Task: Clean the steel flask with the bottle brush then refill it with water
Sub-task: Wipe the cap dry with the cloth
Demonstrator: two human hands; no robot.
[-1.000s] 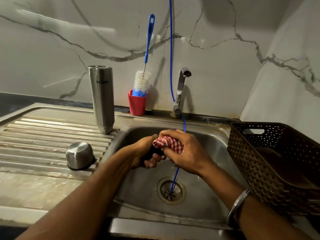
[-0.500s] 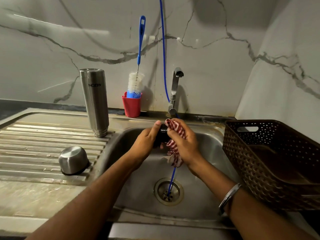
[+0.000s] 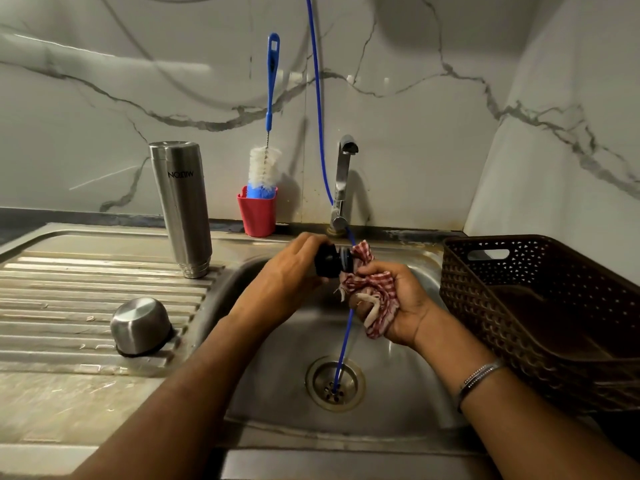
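Head view: left hand grips black stopper over sink, right hand clutches checked cloth against it, steel flask upside down on drainboard, bottle brush in red cup behind.

Steel flask inverted on drainboard
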